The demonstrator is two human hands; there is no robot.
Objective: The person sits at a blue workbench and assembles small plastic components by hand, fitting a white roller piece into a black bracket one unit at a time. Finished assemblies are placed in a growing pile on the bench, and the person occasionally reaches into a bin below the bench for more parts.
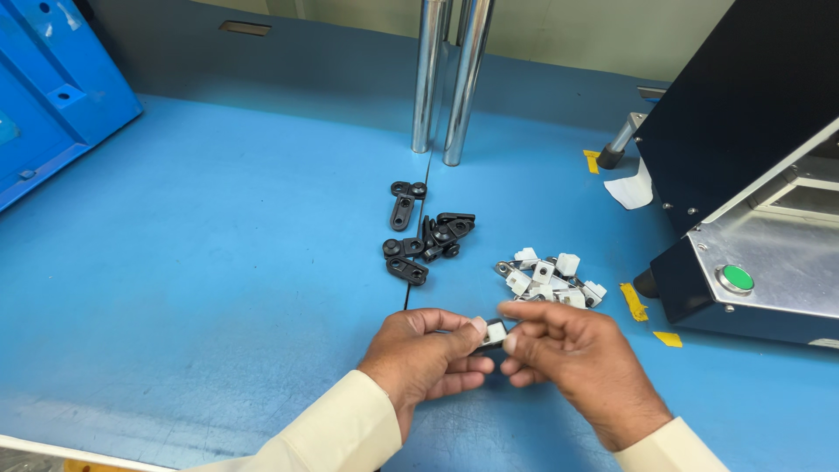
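Note:
My left hand (426, 354) and my right hand (572, 357) meet low in the middle of the view, both pinching one small part (495, 334) with a white plastic block on a dark piece. Just beyond my right hand lies a heap of small white blocks on metal clips (551, 278). Farther back sits a scatter of black plastic brackets (426, 238), with one lying apart (403, 205). Both sleeves are cream coloured.
The blue worktop (218, 262) carries two upright chrome posts (446, 79) at the back. A black and metal machine (760, 218) with a green round button (737, 278) stands at the right. A blue plastic crate (44, 87) sits at the far left. Yellow tape marks (633, 301) lie by the machine.

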